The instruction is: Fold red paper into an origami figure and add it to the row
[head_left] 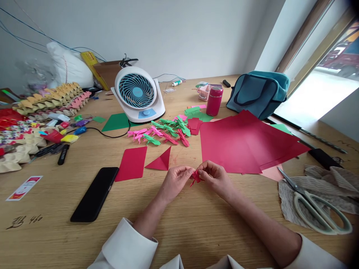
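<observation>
Between my two hands is a small red folded paper figure (196, 177), held a little above the wooden table. The fingertips of my left hand (179, 181) pinch its left side. My right hand (215, 178) pinches it from the right, thumb and forefinger together. Part of the figure is covered by my fingers. Just beyond my left hand lies a red paper triangle (161, 161), beside a red paper rectangle (131, 162). Farther back sits a pile of folded paper figures (168, 130) in green, pink and red.
Large red paper sheets (227, 144) spread to the right, near scissors (316, 209) on a grey cloth (291, 203). A black phone (94, 194) lies left. Behind stand a fan (138, 95), a red flask (214, 101) and a blue bag (256, 93).
</observation>
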The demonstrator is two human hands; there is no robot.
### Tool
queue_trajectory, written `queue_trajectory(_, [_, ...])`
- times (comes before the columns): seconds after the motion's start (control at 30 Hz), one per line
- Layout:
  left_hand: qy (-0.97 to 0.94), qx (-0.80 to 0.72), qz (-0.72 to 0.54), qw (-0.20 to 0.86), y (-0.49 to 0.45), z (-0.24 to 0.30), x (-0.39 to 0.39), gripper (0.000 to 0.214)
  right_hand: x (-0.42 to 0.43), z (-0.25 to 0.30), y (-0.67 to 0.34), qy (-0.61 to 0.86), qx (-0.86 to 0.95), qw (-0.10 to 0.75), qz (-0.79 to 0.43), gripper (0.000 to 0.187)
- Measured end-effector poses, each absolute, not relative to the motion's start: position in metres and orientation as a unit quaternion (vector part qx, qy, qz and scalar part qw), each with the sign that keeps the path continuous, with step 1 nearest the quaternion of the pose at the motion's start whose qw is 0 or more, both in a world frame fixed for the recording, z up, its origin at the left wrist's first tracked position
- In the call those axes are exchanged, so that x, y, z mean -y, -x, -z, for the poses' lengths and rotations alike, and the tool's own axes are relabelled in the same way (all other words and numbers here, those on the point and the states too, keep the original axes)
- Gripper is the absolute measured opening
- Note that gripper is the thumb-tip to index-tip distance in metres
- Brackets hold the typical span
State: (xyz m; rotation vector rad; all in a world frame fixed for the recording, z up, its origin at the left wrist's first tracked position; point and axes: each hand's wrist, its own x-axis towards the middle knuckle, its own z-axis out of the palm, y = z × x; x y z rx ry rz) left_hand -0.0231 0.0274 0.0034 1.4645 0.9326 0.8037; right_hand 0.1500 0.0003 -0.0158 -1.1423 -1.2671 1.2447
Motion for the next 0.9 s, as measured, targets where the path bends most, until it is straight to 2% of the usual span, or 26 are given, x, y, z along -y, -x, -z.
queue_trajectory(0.17, [-0.620, -0.434, -0.357, 0.547, 0.017, 0.001, -0.022, 0.016, 0.001, 0.018, -0.149, 0.481, 0.537, 0.475, -0.504, 0.019])
queue_trajectory(0.33, [-0.644, -0.460, -0.370, 0.487, 0.017, -0.001, -0.021, 0.014, 0.002, 0.016, -0.151, 0.490, 0.543, 0.465, -0.498, 0.019])
queue_trajectory(0.6, [-0.612, -0.417, -0.376, 0.556, 0.017, 0.002, -0.022, 0.017, 0.002, 0.018, -0.150, 0.491, 0.556, 0.463, -0.486, 0.018])
queue_trajectory(0.8, [-0.647, -0.417, -0.343, 0.538, 0.021, -0.003, -0.023, 0.028, 0.004, 0.010, -0.147, 0.525, 0.571, 0.454, -0.438, 0.015])
queue_trajectory(0.9, [-0.655, -0.410, -0.337, 0.539, 0.022, -0.003, -0.025, 0.025, 0.004, 0.007, -0.147, 0.523, 0.565, 0.459, -0.443, 0.014])
